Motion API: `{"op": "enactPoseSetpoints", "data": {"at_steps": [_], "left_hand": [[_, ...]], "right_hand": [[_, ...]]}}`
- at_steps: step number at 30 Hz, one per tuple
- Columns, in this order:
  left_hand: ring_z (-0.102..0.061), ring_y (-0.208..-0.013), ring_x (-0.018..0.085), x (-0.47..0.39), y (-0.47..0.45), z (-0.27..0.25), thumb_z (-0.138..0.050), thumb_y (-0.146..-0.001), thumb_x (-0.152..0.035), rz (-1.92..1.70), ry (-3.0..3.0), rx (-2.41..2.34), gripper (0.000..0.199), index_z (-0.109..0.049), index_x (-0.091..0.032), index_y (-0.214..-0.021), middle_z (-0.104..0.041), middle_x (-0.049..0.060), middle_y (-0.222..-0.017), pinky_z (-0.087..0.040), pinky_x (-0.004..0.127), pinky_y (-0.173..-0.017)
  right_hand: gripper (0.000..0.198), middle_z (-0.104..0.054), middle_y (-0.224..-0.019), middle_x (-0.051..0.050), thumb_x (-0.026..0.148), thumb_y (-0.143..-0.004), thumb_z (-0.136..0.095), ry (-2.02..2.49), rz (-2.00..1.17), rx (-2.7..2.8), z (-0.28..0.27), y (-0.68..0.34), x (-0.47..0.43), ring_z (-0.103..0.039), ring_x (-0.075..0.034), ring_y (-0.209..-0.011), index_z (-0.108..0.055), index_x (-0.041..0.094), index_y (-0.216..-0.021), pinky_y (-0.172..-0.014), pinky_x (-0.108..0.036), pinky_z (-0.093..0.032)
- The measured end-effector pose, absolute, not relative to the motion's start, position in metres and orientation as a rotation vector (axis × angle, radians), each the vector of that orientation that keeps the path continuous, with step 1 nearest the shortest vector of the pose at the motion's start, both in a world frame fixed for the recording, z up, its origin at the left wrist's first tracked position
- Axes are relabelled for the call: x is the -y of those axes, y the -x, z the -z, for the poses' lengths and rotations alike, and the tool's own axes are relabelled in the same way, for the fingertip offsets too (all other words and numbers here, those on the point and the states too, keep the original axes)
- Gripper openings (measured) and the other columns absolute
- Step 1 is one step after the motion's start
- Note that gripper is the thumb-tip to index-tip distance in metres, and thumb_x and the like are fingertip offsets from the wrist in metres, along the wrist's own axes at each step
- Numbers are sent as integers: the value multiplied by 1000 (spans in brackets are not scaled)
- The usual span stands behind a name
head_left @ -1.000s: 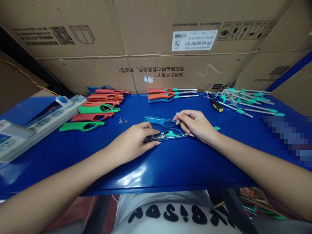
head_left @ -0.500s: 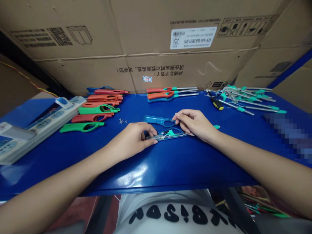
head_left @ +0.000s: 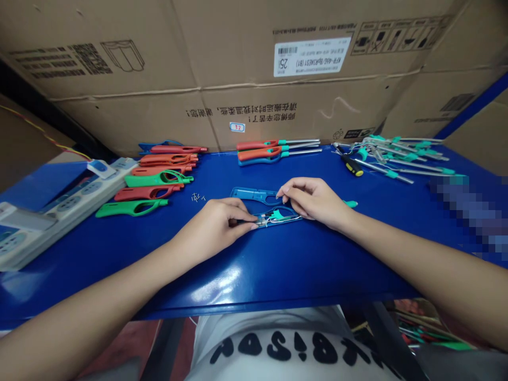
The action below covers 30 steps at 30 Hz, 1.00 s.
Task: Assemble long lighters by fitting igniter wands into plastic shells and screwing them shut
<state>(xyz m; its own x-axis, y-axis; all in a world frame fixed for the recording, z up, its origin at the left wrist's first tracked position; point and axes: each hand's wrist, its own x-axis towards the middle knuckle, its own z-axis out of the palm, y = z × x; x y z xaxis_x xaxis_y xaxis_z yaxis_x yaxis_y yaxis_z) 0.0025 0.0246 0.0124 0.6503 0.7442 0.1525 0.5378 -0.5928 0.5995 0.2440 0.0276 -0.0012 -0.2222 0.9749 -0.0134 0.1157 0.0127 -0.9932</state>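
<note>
In the middle of the blue table lies one half of a blue lighter casing (head_left: 294, 222), with a clear fuel tank, white wires and a teal trigger (head_left: 277, 215) in it. Thumb and fingers of my left hand (head_left: 222, 222) pinch the tank end and partly cover it. My right hand (head_left: 315, 203) rests at the casing's other end, fingers curled; what they grip there is hidden. The matching blue casing half (head_left: 252, 194) lies just beyond, close to my right fingertips. A teal tip (head_left: 351, 204) pokes out behind my right hand.
Red, orange, green and blue lighter casings (head_left: 148, 191) line the left, beside a white power strip (head_left: 71, 206). Assembled lighters (head_left: 257, 154) lie at the back. Metal tubes with teal parts (head_left: 397, 151) and a screwdriver (head_left: 351, 165) sit back right. Tiny screws (head_left: 196, 197) lie left of centre.
My left fingers have closed further over the fuel tank, covering more of it. My right hand has barely moved. The whole view has shifted slightly.
</note>
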Motion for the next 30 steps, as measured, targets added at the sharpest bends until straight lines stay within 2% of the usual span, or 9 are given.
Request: {"op": "enactPoseSetpoints", "data": {"at_steps": [3, 5, 8, 11, 15, 22, 30], "left_hand": [[-67, -77, 15, -24, -3, -13, -71, -89, -22, -538, -2367, -1000, 16, -81, -21, -101, -73, 3, -89, -51, 26, -73], [-67, -77, 15, -23, -2, -14, -71, -89, -21, -534, -2375, -1008, 16, -81, -21, -101, -73, 4, -90, -50, 25, -72], [-66, -72, 14, -23, -2, -15, -72, -89, -25, -522, -2372, -1024, 15, -81, -21, -100, -74, 4, -91, -49, 25, -69], [-64, -69, 13, -24, -2, -14, -72, -89, -26, -539, -2350, -1013, 13, -80, -20, -98, -73, 4, -89, -48, 25, -67], [-66, -75, 14, -25, -2, -12, -70, -91, -24, -545, -2332, -976, 13, -80, -20, -97, -73, 4, -90, -48, 24, -68], [-63, -70, 12, -25, -3, -14, -70, -90, -22, -512, -2336, -980, 12, -79, -19, -97, -72, 3, -89, -47, 24, -65], [-57, -59, 9, -26, -5, -12, -73, -87, -26, -523, -2290, -1033, 9, -78, -19, -90, -70, 0, -82, -45, 22, -58]], "right_hand": [[22, -73, -77, -3, 36, -87, -66, 1152, -1252, 1622, 2, -245, -25, -53, -6, -48, -74, 16, -85, -43, -21, -37], [24, -77, -86, -6, 38, -88, -65, 1109, -1188, 1749, 2, -246, -23, -66, -13, -69, -77, 17, -88, -59, -24, -49], [24, -79, -97, -7, 37, -90, -64, 1031, -1119, 1893, 3, -249, -21, -71, -20, -88, -79, 19, -93, -76, -31, -55], [24, -79, -98, -7, 36, -91, -64, 973, -1059, 2029, 4, -251, -19, -72, -20, -85, -80, 20, -96, -71, -30, -55], [19, -79, -94, -7, 35, -89, -68, 914, -947, 2124, 5, -253, -19, -70, -17, -78, -81, 22, -96, -62, -25, -51], [21, -79, -96, -8, 28, -94, -62, 766, -780, 2242, 9, -255, -22, -65, -12, -66, -78, 18, -102, -53, -23, -43], [20, -79, -98, -6, 26, -95, -60, 734, -679, 2321, 6, -255, -18, -70, -15, -78, -78, 21, -103, -65, -25, -51]]}}
